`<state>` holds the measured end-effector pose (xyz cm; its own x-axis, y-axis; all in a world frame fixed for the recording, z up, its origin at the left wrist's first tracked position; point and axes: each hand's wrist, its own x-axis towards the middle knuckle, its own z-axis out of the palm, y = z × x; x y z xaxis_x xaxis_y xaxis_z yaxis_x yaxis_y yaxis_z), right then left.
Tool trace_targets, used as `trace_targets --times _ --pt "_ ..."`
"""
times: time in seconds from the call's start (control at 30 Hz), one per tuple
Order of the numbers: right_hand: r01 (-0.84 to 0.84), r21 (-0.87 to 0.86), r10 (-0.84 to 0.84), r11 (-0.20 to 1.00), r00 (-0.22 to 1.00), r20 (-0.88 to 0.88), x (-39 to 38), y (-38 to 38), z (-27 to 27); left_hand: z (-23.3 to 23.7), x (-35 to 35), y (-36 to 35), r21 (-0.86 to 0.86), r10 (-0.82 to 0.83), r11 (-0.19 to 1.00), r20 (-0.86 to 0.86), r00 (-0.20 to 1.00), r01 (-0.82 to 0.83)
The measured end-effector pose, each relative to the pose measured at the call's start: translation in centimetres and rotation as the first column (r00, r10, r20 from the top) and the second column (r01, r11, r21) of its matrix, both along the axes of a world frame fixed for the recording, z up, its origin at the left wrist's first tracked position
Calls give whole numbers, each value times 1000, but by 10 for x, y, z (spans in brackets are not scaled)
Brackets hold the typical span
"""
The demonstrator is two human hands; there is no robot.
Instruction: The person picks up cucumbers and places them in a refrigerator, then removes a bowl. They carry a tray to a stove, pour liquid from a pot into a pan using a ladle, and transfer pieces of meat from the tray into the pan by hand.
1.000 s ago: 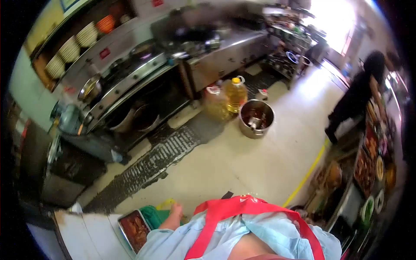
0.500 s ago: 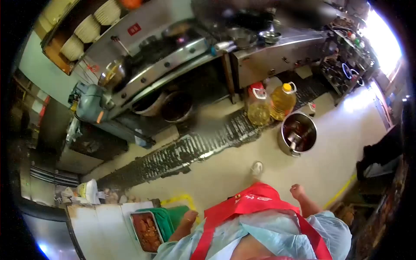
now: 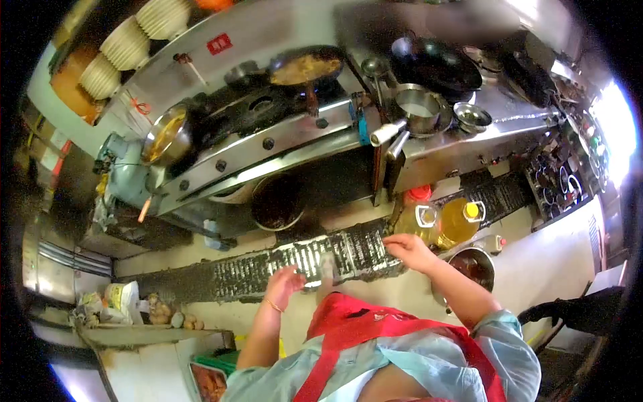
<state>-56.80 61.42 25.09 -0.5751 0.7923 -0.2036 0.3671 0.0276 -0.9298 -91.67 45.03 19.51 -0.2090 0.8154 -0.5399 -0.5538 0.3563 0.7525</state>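
In the head view, my left hand (image 3: pixel 284 287) is raised in front of the red apron (image 3: pixel 382 325), fingers loosely apart and holding nothing. My right hand (image 3: pixel 410 252) reaches forward with its fingers extended, and nothing shows in it. Close beyond the right hand stand two oil jugs on the floor: a clear one (image 3: pixel 414 224) and a yellow one with a yellow cap (image 3: pixel 457 224). My right forearm partly covers the steel pot (image 3: pixel 477 264) of dark liquid. Ahead on the stove (image 3: pixel 248 151) lies a frying pan (image 3: pixel 307 70) with yellowish food.
On the right counter are a black wok (image 3: pixel 439 63), a saucepan with whitish liquid (image 3: pixel 416 107) and a metal bowl (image 3: pixel 471 116). A steel bowl of food (image 3: pixel 164 137) sits at the stove's left end. A drain grating (image 3: pixel 301 258) crosses the floor.
Both my hands have risen forward from beside my body. My view has moved closer to the stove, and the tray of food at lower left has slid mostly out of sight.
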Motion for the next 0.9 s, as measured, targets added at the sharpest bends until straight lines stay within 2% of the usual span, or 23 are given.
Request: trace_targets --times 0.07,0.13,0.2,0.27,0.33,0.37,0.4,0.43,0.5,0.6,0.67,0.77,0.8,0.83,0.87,0.9 --pt "-121 -180 70 976 961 -268 -43 33 21 28 -20 84 110 2 994 12 1000 -3" --pt "-181 -214 108 960 943 -313 -79 67 34 24 -50 172 297 -73 954 78 994 47" --pt "-83 -130 58 988 980 -190 -117 102 42 48 -67 254 347 -198 931 223 955 112" --pt "120 -58 -131 991 953 -272 -159 143 36 54 -77 330 323 -217 942 370 904 93" --pt "271 -421 -455 865 778 -433 -200 184 50 79 -76 386 396 -269 912 381 885 107" --pt "249 -535 -519 808 730 -444 -213 207 60 92 -77 407 463 -368 863 302 879 203" --pt "216 -636 -583 741 677 -449 -225 230 71 92 -77 426 465 -406 852 300 863 239" --pt "183 -656 -559 732 712 -425 -236 251 85 92 -77 444 468 -443 840 297 846 275" --pt "160 -664 -473 731 819 -323 -258 281 113 82 -84 471 405 -538 828 374 756 388" --pt "162 -777 -490 608 847 -206 -281 309 129 101 -75 488 372 -512 842 326 795 390" --pt "181 -768 -485 615 854 -187 -290 314 120 108 -69 492 403 -521 827 288 803 392" --pt "207 -739 -532 641 814 -233 -304 312 113 123 -78 496 229 -543 837 466 699 498" --pt "242 -712 -550 659 801 -238 -309 307 107 113 -80 497 239 -539 841 442 717 485" --pt "250 -647 -551 721 773 -314 -315 303 102 99 -82 498 249 -528 849 417 740 466" --pt "263 -635 -520 727 815 -257 -317 302 101 88 -84 499 263 -517 856 388 763 446" --pt "281 -618 -534 734 801 -271 -323 299 104 113 -84 495 204 -472 882 370 800 426"
